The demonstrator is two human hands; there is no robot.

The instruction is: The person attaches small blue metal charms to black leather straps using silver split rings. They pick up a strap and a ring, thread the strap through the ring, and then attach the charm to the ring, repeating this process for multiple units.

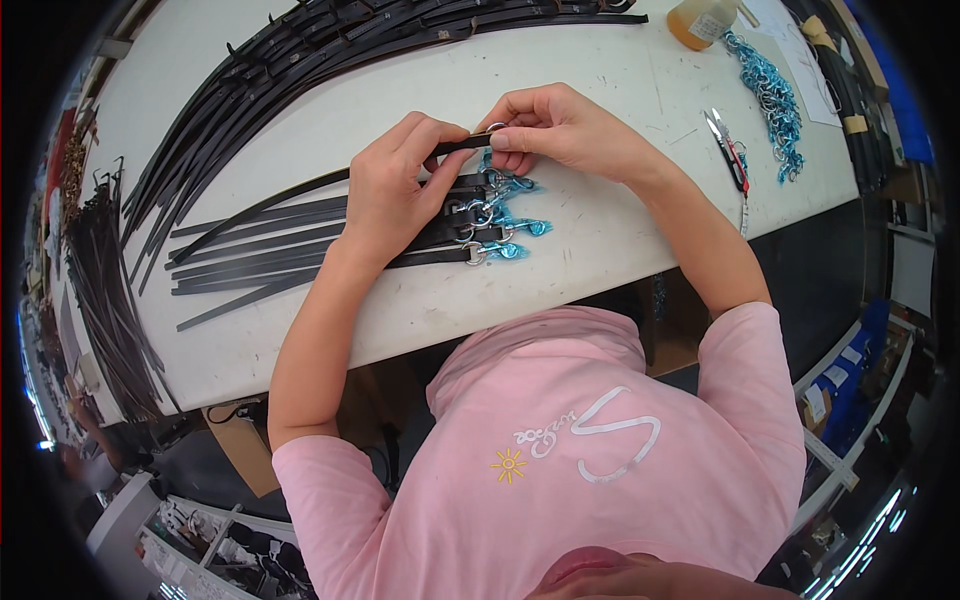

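A black strap (pixel 468 146) stretches between my two hands above the table. My left hand (pixel 392 180) pinches it, and its long tail runs down to the left. With thumb and fingers closed, my right hand (pixel 550 132) grips the strap's end, where a silver ring (pixel 495 128) shows. Some blue plastic hangs just under that end; what it covers is partly hidden by my fingers. Below my hands lie several black straps (pixel 300 250) side by side, fitted with metal rings and snap hooks (pixel 505 250) wrapped in blue film.
A large bundle of black straps (pixel 270 75) curves across the far left. Another bundle (pixel 110 290) hangs over the left edge. To the right lie red-handled snips (pixel 735 160), a pile of blue-wrapped hooks (pixel 770 100) and a bottle of amber liquid (pixel 698 22). The table's near edge (pixel 400 345) faces me.
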